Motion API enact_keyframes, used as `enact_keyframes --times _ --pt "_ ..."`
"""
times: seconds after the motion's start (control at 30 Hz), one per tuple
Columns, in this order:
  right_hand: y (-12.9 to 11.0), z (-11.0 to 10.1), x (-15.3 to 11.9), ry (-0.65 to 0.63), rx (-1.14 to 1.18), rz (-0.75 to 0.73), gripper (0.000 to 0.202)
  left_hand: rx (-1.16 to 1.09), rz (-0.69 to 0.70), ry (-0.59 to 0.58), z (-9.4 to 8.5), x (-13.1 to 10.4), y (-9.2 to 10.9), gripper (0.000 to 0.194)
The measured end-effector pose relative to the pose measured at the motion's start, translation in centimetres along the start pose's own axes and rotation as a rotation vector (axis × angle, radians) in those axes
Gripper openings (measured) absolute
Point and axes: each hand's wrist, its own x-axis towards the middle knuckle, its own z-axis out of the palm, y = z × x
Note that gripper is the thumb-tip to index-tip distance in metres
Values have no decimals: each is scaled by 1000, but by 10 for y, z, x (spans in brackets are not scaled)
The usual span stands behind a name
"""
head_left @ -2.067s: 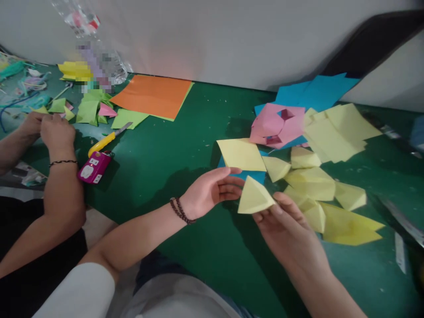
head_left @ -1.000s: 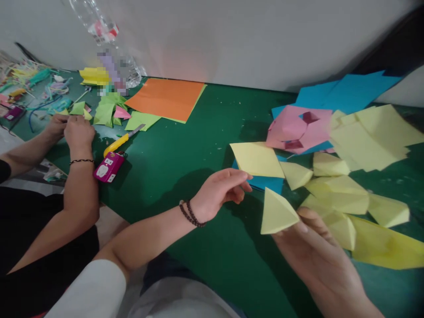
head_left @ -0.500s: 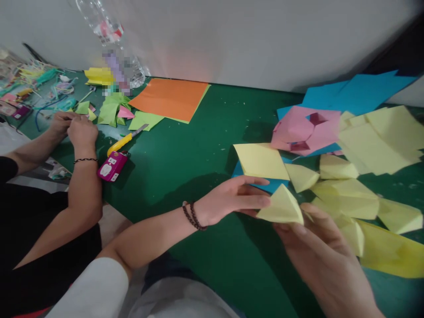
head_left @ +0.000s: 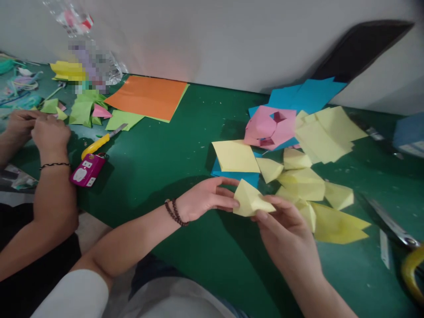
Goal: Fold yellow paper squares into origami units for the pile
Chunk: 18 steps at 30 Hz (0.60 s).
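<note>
A small folded piece of pale yellow paper (head_left: pixel 248 199) is held up over the green table between both my hands. The thumb and fingers of my left hand (head_left: pixel 207 201) pinch its left edge. My right hand (head_left: pixel 286 225) grips its lower right corner. Just beyond lies a square yellow sheet (head_left: pixel 236 155) on blue paper (head_left: pixel 220 170). Several more folded yellow pieces (head_left: pixel 303 183) lie right of it, behind my right hand. A pink folded paper shape (head_left: pixel 270 126) with openings sits behind them.
Scissors (head_left: pixel 392 221) with yellow handles lie at the right. Yellow sheets (head_left: pixel 326 134) and blue paper (head_left: pixel 298 96) are at the back right. Left are orange paper (head_left: pixel 149 97), a yellow cutter (head_left: pixel 97 145), a magenta box (head_left: pixel 88 170), a plastic bottle (head_left: pixel 111 70) and a co-worker's hands (head_left: pixel 49 132).
The folded yellow paper has been turned in my hands, so a different face and a pointed right end show. My view has swung right, bringing the scissors into sight.
</note>
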Motion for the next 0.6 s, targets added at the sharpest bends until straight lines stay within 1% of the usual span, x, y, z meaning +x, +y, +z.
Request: enact_keyframes --times 0.07,0.13,0.23,0.33,0.43,0.6 --pt "0 -1 -1 -5 -2 6 28 -22 -9 -24 1 0 1 51" --pt "0 0 -2 0 -4 6 28 -17 9 -44 1 -1 1 54" --pt "0 3 -4 -6 2 3 36 -2 38 -27 1 0 -1 55" --pt "1 5 -5 -22 -1 24 41 -17 8 -9 2 1 -3 54" --pt "1 4 -5 -26 -12 36 39 -28 -36 -14 5 1 -4 53" --pt "1 3 -5 -50 -5 47 40 -9 -39 -35 5 2 -5 55"
